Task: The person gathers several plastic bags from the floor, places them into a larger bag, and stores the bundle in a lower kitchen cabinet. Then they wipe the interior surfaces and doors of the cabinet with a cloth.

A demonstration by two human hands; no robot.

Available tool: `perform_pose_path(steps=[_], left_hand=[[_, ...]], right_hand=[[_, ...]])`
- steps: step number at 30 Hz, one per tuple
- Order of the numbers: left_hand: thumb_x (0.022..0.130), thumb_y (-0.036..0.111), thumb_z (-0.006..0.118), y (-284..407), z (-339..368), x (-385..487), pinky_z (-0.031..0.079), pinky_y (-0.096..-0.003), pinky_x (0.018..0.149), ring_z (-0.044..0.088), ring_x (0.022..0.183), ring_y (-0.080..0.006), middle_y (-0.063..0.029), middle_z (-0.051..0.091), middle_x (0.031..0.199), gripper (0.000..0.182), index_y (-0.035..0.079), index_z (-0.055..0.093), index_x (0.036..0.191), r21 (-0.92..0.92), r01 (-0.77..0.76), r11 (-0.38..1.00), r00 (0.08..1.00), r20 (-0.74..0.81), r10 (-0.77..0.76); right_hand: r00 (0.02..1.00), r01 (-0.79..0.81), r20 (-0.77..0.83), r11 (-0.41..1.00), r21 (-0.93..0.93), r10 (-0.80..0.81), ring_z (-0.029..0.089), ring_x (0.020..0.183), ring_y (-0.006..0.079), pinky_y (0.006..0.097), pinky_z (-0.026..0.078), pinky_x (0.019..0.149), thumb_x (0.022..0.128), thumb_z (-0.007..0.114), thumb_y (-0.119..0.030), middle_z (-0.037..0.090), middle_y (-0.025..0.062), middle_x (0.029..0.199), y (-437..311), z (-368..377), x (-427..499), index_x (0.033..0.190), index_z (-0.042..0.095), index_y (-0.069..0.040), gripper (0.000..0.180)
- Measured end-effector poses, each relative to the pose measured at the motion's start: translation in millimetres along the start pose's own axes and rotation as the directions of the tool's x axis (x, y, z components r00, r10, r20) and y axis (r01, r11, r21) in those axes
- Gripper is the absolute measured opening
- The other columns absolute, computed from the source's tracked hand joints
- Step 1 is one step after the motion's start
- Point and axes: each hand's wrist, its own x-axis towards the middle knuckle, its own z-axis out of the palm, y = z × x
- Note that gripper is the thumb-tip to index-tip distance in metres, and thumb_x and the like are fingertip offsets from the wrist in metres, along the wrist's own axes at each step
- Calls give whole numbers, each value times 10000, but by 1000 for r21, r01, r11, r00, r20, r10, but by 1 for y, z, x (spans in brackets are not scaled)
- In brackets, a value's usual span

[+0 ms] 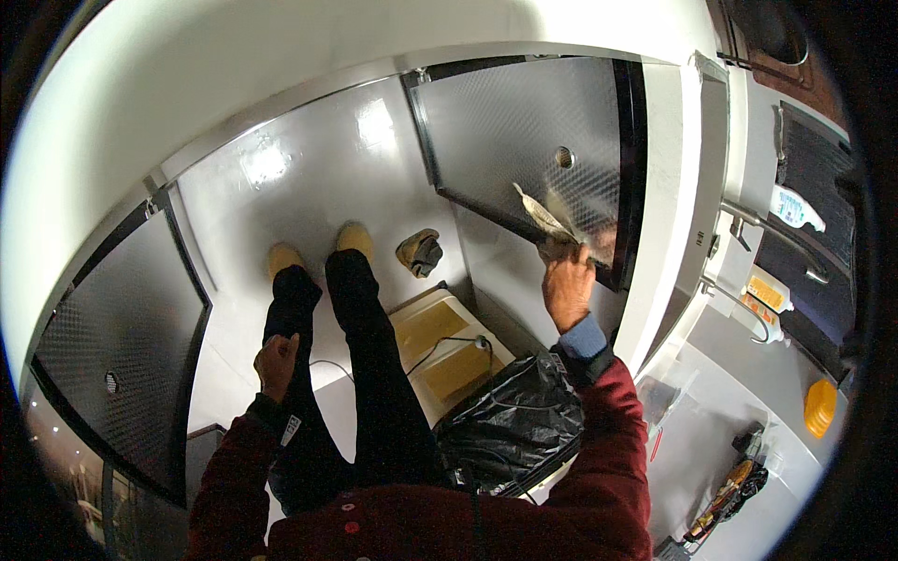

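Note:
My right hand (pixel 567 291) grips a pale, bunched cloth (pixel 547 216) and presses it to the lower part of a textured grey door panel (pixel 512 133). That door has a dark edge and a small round vent (pixel 564 157), and it stands swung out from the cabinet. Over my left thigh hangs my left hand (pixel 276 365), fingers curled, with nothing visible in it. A second textured door (pixel 126 343), also with a round vent, stands open on the left. Between the doors is a glossy pale surface (pixel 309 147).
A crumpled brown and grey cloth (pixel 419 253) lies beside my tan shoes (pixel 354 240). Near my right leg are a cream drawer-like unit (pixel 449 329), a cable and a black plastic bag (pixel 512 428). To the right, a counter holds bottles (pixel 768 291), a tap (pixel 779 235) and an orange container (pixel 819 408).

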Motion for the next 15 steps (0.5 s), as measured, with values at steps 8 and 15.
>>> perform_pose_path(steps=[8,15], left_hand=[[854,381,607,2,-2,0,411,-350,543,499,550,-221,-80,517,610,396,55,519,647,-35,-10,999,999,51,12],[855,379,607,4,-1,0,417,-343,542,524,550,-224,-73,530,611,396,52,519,650,-59,13,998,999,47,-10]], right_hand=[[957,97,267,993,63,-110,490,990,219,359,380,589,775,564,-234,644,-20,751,-99,115,72,775,719,-181,165],[918,70,385,994,81,-96,521,887,231,367,347,495,787,570,-256,650,-56,732,-136,126,109,745,711,-223,151]])
